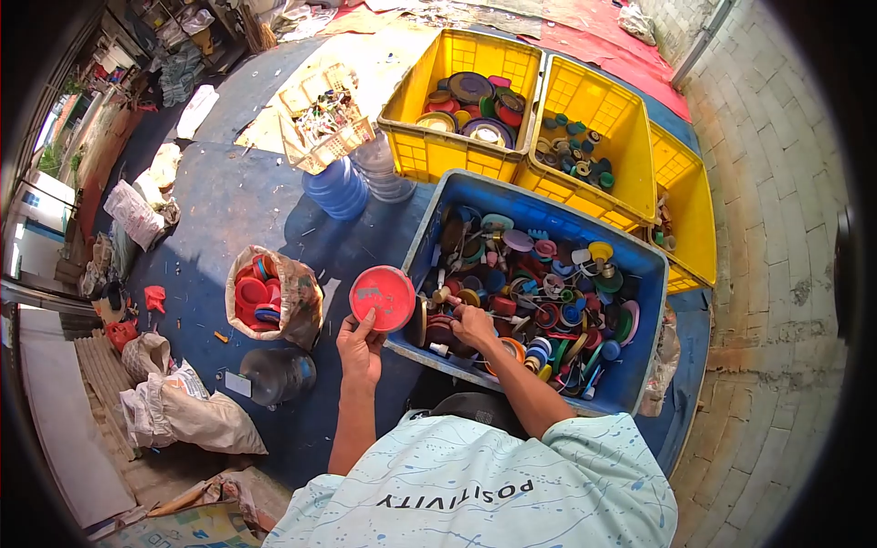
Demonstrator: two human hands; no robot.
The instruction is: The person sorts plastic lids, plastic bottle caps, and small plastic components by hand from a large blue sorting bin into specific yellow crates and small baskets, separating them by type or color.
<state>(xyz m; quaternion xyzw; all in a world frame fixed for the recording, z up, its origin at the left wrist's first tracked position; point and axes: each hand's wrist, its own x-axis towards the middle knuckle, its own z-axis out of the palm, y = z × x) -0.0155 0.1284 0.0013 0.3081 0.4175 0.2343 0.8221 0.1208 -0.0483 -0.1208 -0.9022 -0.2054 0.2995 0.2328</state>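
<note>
My left hand grips the lower edge of a round red lid, thumb on its face, at the left edge of the blue crate. Greyish marks show on the lid. My right hand reaches into that crate with fingers closed. What it pinches, if anything, is too small to make out. Around it lie many mixed plastic caps and lids in several colours, among them an orange ring and a yellow cap.
Yellow crates with sorted caps stand behind the blue crate. Left of the lid is an open sack of red and blue lids. A cream basket rests on water jugs. A block wall runs along the right.
</note>
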